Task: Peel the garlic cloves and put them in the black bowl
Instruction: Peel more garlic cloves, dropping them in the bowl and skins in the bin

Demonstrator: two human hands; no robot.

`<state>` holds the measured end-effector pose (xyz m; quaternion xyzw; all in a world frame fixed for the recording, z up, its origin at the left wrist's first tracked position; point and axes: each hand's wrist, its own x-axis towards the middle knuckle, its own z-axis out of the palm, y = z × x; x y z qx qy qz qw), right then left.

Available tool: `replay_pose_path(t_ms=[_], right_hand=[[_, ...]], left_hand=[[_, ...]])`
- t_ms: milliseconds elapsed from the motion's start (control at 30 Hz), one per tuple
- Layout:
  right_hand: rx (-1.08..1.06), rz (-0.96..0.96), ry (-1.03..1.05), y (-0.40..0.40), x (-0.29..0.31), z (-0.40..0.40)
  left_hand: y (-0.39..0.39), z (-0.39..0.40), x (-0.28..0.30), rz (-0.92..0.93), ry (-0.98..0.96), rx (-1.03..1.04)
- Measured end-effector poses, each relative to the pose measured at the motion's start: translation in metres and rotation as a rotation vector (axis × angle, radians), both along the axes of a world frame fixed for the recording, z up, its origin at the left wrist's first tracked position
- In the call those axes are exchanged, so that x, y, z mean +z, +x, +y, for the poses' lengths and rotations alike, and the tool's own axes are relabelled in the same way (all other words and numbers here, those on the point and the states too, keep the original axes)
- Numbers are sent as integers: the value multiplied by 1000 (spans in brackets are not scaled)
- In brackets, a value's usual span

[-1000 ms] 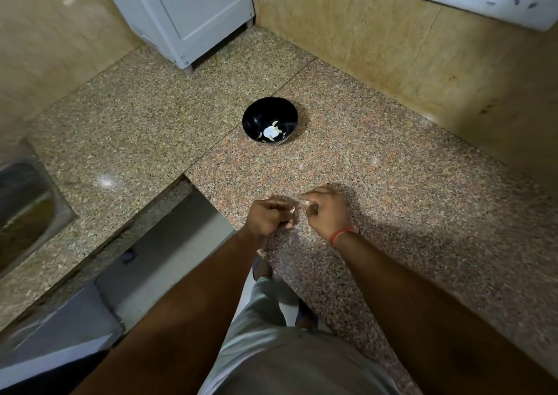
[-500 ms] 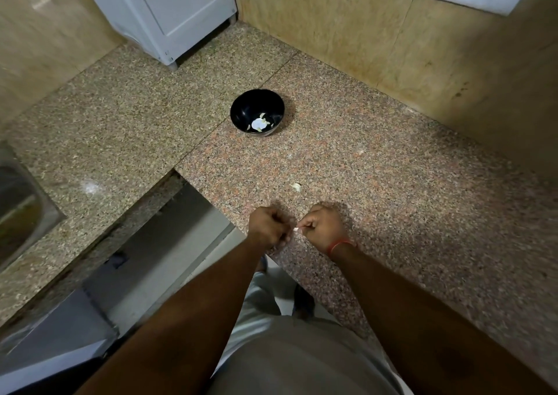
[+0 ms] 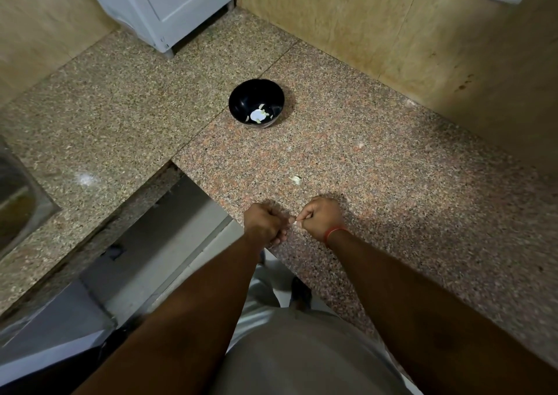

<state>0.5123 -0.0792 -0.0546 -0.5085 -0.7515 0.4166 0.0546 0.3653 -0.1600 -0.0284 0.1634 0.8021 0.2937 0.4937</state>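
Both fists meet low over the tabletop (image 3: pixel 392 183): left hand (image 3: pixel 264 224) and right hand (image 3: pixel 321 218) pinch one garlic clove (image 3: pixel 292 220) between curled fingers, probably stripping skin. Black bowl (image 3: pixel 238 102) waits at twelve o'clock, well apart.

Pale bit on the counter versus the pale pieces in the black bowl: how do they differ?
The lone bit lies on bare granite counter near the hands; the bowl pieces sit inside the black bowl, farther off. The lone bit is single and small; the bowl pieces are several, one larger. Both are pale and untouched.
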Motion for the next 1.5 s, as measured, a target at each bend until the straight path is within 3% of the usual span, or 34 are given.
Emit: replay_pose_path(t_ms=[467, 767, 1067, 1500], right_hand=[[18, -3, -13, -2, 4, 5], [24, 34, -47, 3, 6, 5], [-62, 154, -125, 9, 10, 1], [174, 25, 52, 9, 21, 6]], left_hand=[[0, 2, 0, 35, -37, 53], [0, -5, -4, 40, 51, 9], [3, -4, -6, -203, 256, 48], [4, -2, -14, -157, 367, 32]])
